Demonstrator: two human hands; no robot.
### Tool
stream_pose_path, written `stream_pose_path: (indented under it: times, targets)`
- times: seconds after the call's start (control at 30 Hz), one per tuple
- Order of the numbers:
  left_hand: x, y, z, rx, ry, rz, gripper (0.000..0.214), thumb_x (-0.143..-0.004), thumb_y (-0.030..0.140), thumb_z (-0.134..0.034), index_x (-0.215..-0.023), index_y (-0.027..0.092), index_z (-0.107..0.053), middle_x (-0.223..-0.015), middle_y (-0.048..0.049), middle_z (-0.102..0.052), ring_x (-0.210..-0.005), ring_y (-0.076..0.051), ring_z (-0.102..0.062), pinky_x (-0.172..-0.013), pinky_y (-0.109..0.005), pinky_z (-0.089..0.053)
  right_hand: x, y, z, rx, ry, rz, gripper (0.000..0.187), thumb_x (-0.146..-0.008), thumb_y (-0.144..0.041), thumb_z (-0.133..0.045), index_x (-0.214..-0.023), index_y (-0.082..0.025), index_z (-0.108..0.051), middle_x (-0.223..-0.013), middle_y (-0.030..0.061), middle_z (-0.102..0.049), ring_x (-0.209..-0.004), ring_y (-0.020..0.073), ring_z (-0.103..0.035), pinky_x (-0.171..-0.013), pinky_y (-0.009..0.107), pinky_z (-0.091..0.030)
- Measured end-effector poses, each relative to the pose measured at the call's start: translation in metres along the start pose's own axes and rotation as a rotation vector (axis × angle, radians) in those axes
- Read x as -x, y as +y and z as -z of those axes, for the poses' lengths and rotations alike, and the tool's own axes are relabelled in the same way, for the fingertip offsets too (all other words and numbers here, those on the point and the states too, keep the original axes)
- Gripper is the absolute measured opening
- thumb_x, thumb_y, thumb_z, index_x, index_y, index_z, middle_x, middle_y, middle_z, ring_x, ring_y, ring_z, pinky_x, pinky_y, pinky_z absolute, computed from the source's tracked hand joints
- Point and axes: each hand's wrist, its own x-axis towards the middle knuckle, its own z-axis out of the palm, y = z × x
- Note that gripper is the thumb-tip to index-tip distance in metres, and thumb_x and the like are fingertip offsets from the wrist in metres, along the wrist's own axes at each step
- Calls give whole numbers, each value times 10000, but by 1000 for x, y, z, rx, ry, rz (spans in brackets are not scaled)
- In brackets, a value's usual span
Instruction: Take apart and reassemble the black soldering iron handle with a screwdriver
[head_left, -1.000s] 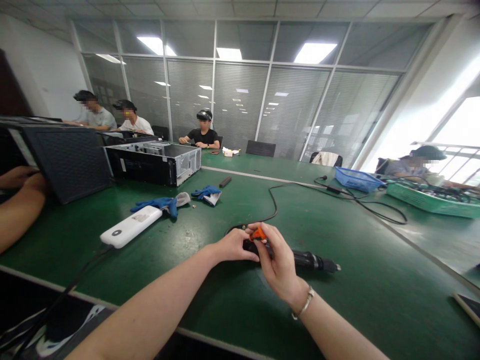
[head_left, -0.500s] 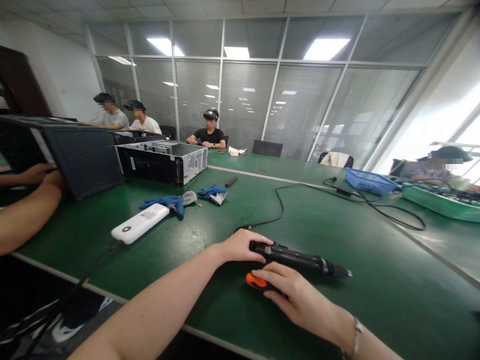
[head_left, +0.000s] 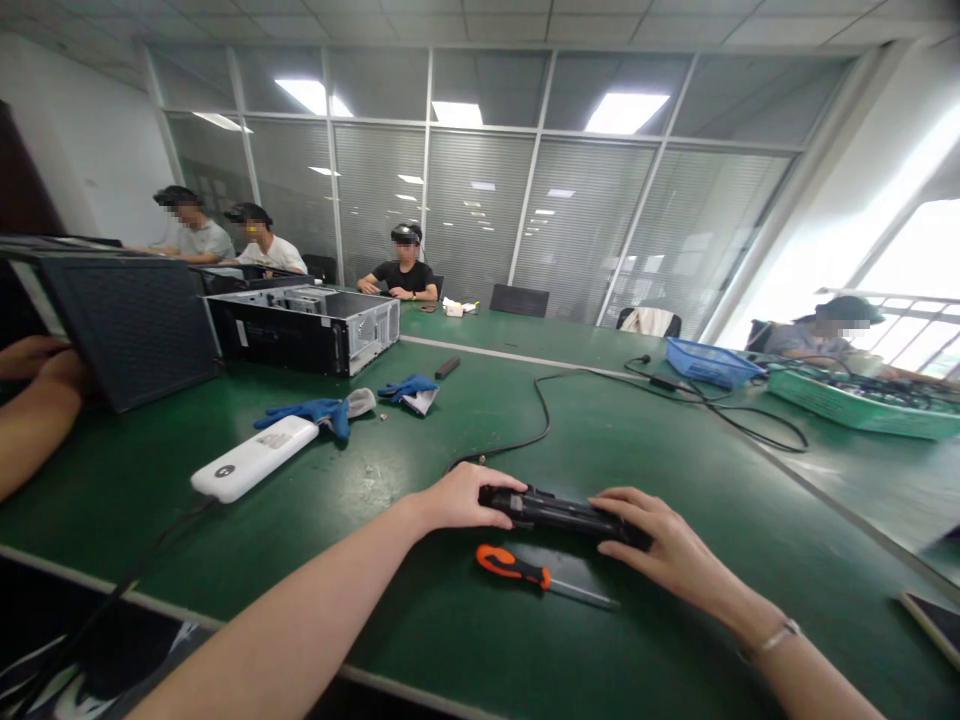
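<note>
A black electric screwdriver (head_left: 559, 512) lies across the green table (head_left: 675, 440), its cable running off toward the back. My left hand (head_left: 465, 497) grips its near, cabled end, fingers wrapped over it. My right hand (head_left: 660, 545) is closed over its tip end, hiding the bit. An orange-handled screwdriver (head_left: 525, 573) lies loose on the table just in front of the tool, touched by neither hand.
A white power strip (head_left: 255, 457), blue gloves (head_left: 330, 410) and an open computer case (head_left: 311, 325) sit left and behind. Another person's arm (head_left: 34, 410) rests at the far left. A blue basket (head_left: 709, 360) and green tray (head_left: 862, 405) stand right. A phone (head_left: 934, 620) lies near the right edge.
My right hand carried the orange screwdriver from beside the black tool down to the table, let it go, then moved onto the tool's tip end. My left hand stayed on the tool.
</note>
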Motion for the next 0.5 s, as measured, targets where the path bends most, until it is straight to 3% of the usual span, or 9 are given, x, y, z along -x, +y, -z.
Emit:
stream_pose_path:
  times: [0.13, 0.3, 0.5]
  targets:
    - [0, 1, 1, -56, 13, 23, 538, -727, 288, -795, -1240, 249, -638, -1210, -45, -686, -1102, -229, -640, -999, -326, -441, 9, 7, 1, -53, -124, -90, 429, -916, -422, -551, -1320, -279, -543, -1199, 81, -631, -1034, 230, -641, -892, 371, -536]
    - [1, 1, 5, -147, 188, 28, 528, -738, 293, -784, -1239, 229, -632, -1265, -62, -649, -1195, -247, -576, -1066, -373, -406, 6, 17, 1, -40, -94, -195, 439, -916, -493, -506, -1307, -295, -545, -1214, 63, -625, -1039, 229, -630, -917, 351, -504]
    - [2, -3, 10, -181, 358, 60, 388, -819, 278, -703, -1199, 219, -655, -1260, -75, -642, -1180, -239, -586, -1042, -392, -451, 30, 98, 5, 110, 83, -428, 509, -875, -590, -459, -1273, -293, -573, -1176, 71, -647, -969, 259, -655, -840, 377, -525]
